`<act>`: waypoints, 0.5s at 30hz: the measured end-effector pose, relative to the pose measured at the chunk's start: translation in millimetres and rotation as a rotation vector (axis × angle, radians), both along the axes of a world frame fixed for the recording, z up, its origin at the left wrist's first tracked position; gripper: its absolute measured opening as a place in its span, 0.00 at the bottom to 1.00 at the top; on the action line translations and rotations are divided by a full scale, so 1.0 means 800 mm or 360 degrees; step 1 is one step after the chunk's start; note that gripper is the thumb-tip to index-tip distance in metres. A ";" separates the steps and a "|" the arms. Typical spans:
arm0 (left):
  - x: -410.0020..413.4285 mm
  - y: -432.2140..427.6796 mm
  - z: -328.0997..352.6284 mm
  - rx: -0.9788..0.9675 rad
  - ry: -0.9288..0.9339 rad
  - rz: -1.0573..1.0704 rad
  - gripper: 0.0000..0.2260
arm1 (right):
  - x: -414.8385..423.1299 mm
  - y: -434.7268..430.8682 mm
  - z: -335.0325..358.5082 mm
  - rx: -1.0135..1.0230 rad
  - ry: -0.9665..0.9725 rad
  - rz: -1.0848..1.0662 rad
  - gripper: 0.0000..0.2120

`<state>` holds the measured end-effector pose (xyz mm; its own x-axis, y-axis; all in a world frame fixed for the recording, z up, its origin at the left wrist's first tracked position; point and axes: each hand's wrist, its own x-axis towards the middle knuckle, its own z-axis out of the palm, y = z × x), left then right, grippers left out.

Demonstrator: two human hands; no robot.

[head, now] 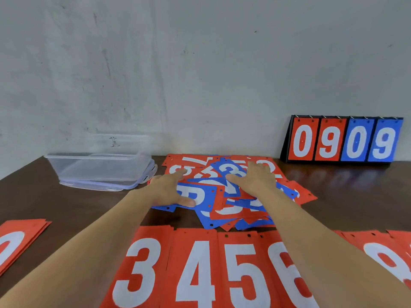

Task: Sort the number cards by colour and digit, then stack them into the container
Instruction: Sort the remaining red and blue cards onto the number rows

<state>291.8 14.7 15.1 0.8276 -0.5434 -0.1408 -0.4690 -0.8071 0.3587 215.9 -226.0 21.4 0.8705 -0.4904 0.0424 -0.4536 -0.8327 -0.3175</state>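
Loose pile of number cards, red and blue mixed, overlapping at all angles, flat on the dark brown table. On top of the pile, toward its far side, a blue 3 card, turned askew. In the left part of the pile, another blue card, digit half covered.

On the left part of the pile, the left hand, fingers straight and spread toward the far edge, thumb pressed flat on the half-covered blue card, nothing grasped. On the right part of the pile, the right hand, palm down, fingers stretched and fanned out, thumb at the near edge of the blue 3 card, also nothing grasped.

Just on the near side of the pile, a row of red cards side by side: red 3, red 4, red 5, red 6, the last partly hidden under the right forearm. Near-left of the pile, well apart, a small stack of red cards, digit cut by the frame edge. Near-right of the pile, more fanned red cards, digit not fully readable.

Just beside the pile on its left, a clear plastic container, open at the top, standing on its lid. Far-right of the pile, against the grey wall, a black flip scoreboard with red 0, red 9, blue 0, blue 9.
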 end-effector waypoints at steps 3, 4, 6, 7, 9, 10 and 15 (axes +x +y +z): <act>0.011 -0.001 -0.005 0.0051 -0.0094 0.0011 0.50 | 0.015 -0.006 -0.013 0.0000 0.0040 -0.0039 0.39; 0.013 -0.001 -0.006 0.0077 -0.0162 0.0017 0.52 | 0.017 -0.008 -0.015 -0.0014 0.0028 -0.0063 0.38; 0.016 -0.003 -0.008 0.0142 -0.0348 0.0025 0.50 | 0.020 -0.011 -0.015 0.0002 0.0029 -0.0117 0.37; 0.017 -0.004 -0.009 0.0150 -0.0463 0.0034 0.46 | 0.021 -0.011 -0.014 0.0025 0.0036 -0.0143 0.38; 0.014 -0.007 -0.005 0.0077 -0.0660 0.0075 0.38 | 0.023 -0.010 -0.010 0.0050 0.0027 -0.0193 0.39; 0.012 -0.008 -0.003 0.0023 -0.0736 0.0098 0.34 | 0.025 -0.008 -0.008 0.0037 0.0003 -0.0217 0.39; 0.014 -0.009 0.005 -0.0355 -0.0752 0.0249 0.14 | 0.025 -0.005 -0.006 0.0040 -0.0230 -0.0332 0.35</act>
